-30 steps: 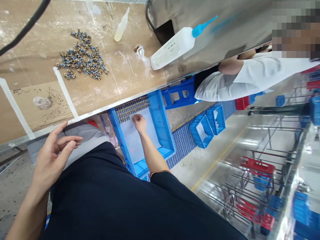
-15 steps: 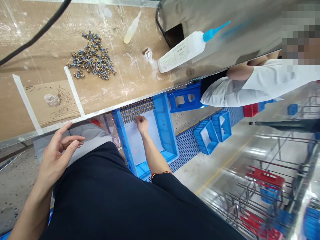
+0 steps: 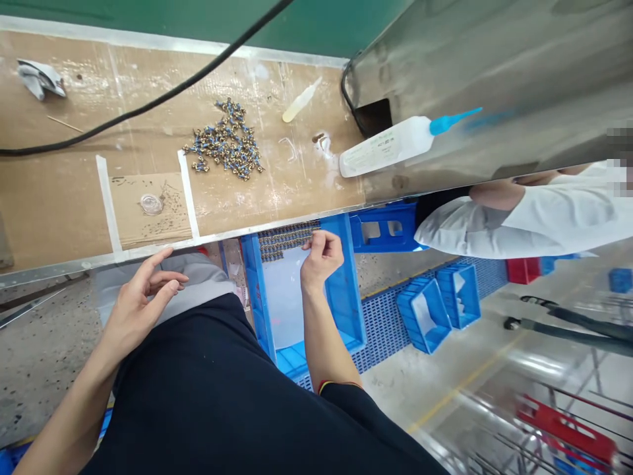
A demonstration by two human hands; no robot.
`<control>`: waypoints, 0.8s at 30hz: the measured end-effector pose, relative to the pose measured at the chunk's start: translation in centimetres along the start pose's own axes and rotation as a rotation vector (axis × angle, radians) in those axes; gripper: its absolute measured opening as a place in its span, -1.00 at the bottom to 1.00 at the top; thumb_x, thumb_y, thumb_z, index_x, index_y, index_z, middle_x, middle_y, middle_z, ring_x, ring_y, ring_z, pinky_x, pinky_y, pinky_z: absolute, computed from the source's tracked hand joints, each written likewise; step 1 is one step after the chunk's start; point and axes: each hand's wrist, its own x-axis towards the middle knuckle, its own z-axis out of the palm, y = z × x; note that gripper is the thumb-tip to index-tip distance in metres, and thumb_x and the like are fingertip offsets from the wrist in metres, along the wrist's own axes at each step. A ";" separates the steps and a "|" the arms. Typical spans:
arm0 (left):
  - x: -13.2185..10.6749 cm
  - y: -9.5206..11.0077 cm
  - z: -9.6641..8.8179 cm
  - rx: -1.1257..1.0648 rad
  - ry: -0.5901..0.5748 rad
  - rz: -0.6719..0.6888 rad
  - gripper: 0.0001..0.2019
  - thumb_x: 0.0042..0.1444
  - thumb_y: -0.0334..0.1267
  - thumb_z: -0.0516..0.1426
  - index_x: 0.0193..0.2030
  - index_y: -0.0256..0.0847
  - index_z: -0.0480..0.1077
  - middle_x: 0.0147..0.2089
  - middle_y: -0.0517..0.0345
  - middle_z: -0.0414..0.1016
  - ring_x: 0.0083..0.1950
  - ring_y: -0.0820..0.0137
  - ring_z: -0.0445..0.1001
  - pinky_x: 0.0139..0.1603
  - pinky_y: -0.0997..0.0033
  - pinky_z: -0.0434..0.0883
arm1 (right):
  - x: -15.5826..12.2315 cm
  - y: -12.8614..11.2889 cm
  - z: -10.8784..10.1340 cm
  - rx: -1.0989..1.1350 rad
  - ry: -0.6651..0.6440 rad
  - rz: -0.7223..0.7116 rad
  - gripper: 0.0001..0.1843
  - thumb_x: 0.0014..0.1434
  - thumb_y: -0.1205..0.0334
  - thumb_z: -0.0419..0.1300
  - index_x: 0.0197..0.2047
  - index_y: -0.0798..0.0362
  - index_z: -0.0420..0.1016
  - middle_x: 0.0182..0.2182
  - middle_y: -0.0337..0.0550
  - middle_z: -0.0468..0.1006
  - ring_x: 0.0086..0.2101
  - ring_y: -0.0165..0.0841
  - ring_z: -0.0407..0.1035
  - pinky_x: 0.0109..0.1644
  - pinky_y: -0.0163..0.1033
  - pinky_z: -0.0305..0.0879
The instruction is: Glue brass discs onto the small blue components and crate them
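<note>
My right hand (image 3: 322, 254) hovers over a blue bin (image 3: 346, 290) below the table edge, fingers pinched together near the rows of small brass and blue parts (image 3: 284, 239) lined up at the bin's far end; what the fingers hold is too small to make out. My left hand (image 3: 143, 298) hangs open in the air by my lap, fingers spread and loosely curled, holding nothing, just below the table's metal edge (image 3: 148, 249). A pile of the same small parts (image 3: 225, 140) lies on the cardboard-covered tabletop.
A white squeeze bottle with a blue nozzle (image 3: 395, 145) and a small clear dropper (image 3: 301, 100) lie on the table beside a metal housing (image 3: 494, 79). A black cable (image 3: 148, 102) crosses the top. Another person in a white sleeve (image 3: 519, 218) works at right. Blue bins (image 3: 435, 307) sit on the floor.
My right hand has risen from the bin floor toward the table edge, fingers pinched. The view has tilted up and left, showing more tabletop. My left hand has barely moved.
</note>
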 end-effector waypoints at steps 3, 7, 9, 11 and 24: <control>-0.2 0.1 -0.4 0.026 -0.018 0.011 -0.25 0.52 0.24 0.31 0.71 0.10 0.30 0.21 -0.01 0.79 0.16 0.10 0.79 0.33 0.05 0.67 | 2.0 -6.9 3.4 0.084 -0.270 -0.223 -0.67 0.55 -0.18 0.30 0.05 -0.12 0.68 -0.11 -0.18 0.70 -0.11 -0.25 0.60 0.14 -0.09 0.55; -1.8 0.1 -1.6 0.026 0.068 0.010 -0.27 0.51 0.27 0.31 0.68 0.10 0.37 0.22 -0.02 0.80 0.19 0.05 0.79 0.38 -0.01 0.65 | 5.3 -12.8 9.0 0.035 -0.503 -0.480 -0.78 0.53 0.02 0.27 0.03 -0.08 0.70 -0.03 -0.12 0.72 -0.10 -0.24 0.57 0.10 -0.08 0.54; -3.7 0.0 -2.9 0.009 0.165 -0.007 -0.28 0.49 0.28 0.32 0.64 0.07 0.42 0.20 -0.02 0.81 0.16 0.05 0.80 0.33 0.01 0.67 | 6.3 -14.2 10.8 -0.062 -0.515 -0.520 -0.78 0.47 0.02 0.28 -0.04 -0.05 0.69 -0.10 -0.09 0.71 -0.13 -0.21 0.53 0.14 -0.03 0.53; -6.4 0.2 -4.7 -0.021 0.268 -0.028 -0.34 0.47 0.27 0.34 0.55 0.04 0.52 0.16 -0.02 0.82 0.12 0.08 0.81 0.23 0.09 0.72 | 6.5 -14.8 11.5 -0.147 -0.545 -0.546 -0.74 0.39 -0.04 0.31 -0.11 -0.05 0.68 -0.16 -0.04 0.71 -0.12 -0.15 0.50 0.18 0.04 0.52; -7.9 3.4 -25.9 0.185 1.079 0.292 -0.67 0.62 -0.31 0.14 0.34 -0.34 0.63 -0.03 0.07 0.85 -0.09 0.33 0.86 -0.03 0.33 0.73 | 8.4 -13.8 10.8 -0.438 -0.684 -0.508 -0.56 -0.07 -0.32 0.33 -0.27 -0.19 0.68 -0.23 0.05 0.73 -0.11 0.30 0.66 0.11 0.42 0.56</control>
